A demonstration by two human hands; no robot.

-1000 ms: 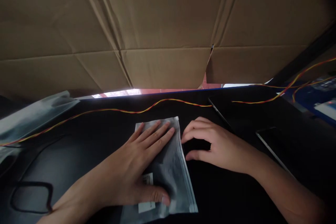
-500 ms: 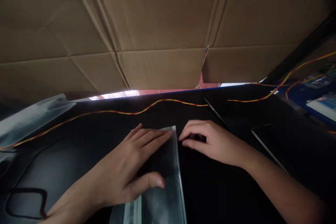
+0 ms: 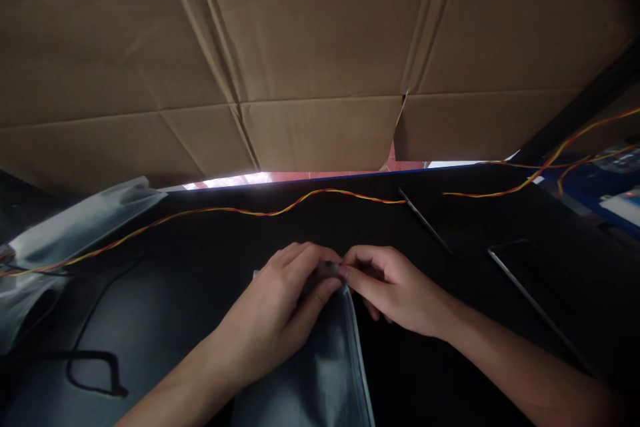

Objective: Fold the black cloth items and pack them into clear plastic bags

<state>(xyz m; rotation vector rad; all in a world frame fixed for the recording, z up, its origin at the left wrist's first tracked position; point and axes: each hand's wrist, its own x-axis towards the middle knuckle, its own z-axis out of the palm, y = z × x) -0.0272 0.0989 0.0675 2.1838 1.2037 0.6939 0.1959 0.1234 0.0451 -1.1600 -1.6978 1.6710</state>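
A clear zip-lock plastic bag (image 3: pixel 320 373) lies on the black table (image 3: pixel 430 373), its zip edge running down the right side. My left hand (image 3: pixel 290 307) pinches the bag's far corner between thumb and fingers. Close against it, my right hand (image 3: pixel 390 287) pinches the same corner, its fingertips touching those of the left. The spot where the fingertips meet is partly covered by the fingers. Past the right hand lie two dark, flat, phone-like slabs, a nearer one (image 3: pixel 520 280) and a farther one (image 3: pixel 430 213).
A twisted red and yellow wire (image 3: pixel 270 213) crosses the table's far side. Another plastic bag (image 3: pixel 85 227) lies at the left, near dark-framed glasses (image 3: pixel 95 355). A large cardboard sheet (image 3: pixel 320 33) stands behind the table. Blue and white items (image 3: pixel 620 207) sit at the far right.
My left hand has gone from lying flat on the bag to pinching its far corner. My right hand has moved left and taken hold of that corner too.
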